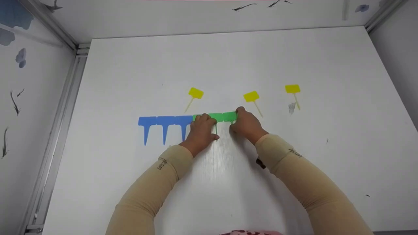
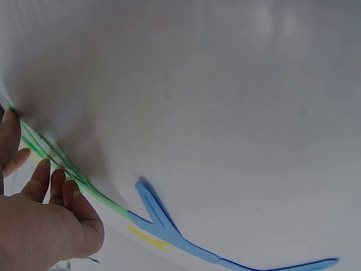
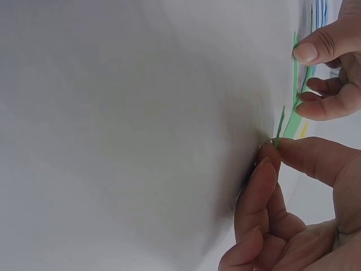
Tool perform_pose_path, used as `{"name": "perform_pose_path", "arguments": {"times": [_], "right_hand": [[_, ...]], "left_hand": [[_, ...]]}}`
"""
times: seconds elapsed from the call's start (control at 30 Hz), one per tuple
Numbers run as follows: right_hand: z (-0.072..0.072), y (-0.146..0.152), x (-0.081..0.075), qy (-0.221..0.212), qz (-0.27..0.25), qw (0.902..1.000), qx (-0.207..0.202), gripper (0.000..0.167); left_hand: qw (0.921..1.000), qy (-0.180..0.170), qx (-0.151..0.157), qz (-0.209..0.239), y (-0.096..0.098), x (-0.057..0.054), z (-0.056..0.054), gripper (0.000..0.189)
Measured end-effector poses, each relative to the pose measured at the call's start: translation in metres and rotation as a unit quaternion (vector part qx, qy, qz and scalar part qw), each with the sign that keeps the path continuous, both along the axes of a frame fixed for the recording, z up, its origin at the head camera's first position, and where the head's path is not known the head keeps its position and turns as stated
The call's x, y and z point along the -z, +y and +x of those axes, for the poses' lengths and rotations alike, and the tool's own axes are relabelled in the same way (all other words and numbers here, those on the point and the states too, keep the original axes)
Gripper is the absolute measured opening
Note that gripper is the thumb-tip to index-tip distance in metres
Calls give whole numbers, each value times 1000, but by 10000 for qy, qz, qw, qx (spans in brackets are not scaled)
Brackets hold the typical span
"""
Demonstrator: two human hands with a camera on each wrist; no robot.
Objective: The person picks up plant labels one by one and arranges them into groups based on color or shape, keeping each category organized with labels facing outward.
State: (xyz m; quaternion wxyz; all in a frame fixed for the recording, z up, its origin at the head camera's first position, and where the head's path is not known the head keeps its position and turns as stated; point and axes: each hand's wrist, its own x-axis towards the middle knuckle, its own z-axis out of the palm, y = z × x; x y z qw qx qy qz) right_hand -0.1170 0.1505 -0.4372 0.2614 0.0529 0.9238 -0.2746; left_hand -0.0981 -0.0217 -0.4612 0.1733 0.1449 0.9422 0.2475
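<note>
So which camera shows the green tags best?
The head view: it looks down on the green tags, so their flat faces show, though the left hand and right hand cover parts. The left wrist view shows them nearly edge-on, like thin strips. The right wrist view shows narrow green pieces, partly hidden by hands.

A close-fitting beige fabric left sleeve (image 1: 143, 195) and matching right sleeve (image 1: 316, 189) crease near the elbows, each with small dark lettering (image 1: 162, 164) by its smooth, broad cuff (image 1: 179, 158). A small black piece (image 1: 260, 163) shows under the right cuff; dark-patterned pink cloth (image 1: 272, 233) shows below.
</note>
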Motion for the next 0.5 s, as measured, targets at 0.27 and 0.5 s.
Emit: {"name": "perform_pose_path", "arguments": {"times": [0.27,0.5], "right_hand": [[-1,0,3,-21,94,10000,-14,59],[-2,0,4,-42,96,9999,13,60]], "left_hand": [[9999,78,32,143,-2,1,3,48],[9999,55,15,114,-1,1,2,47]]}}
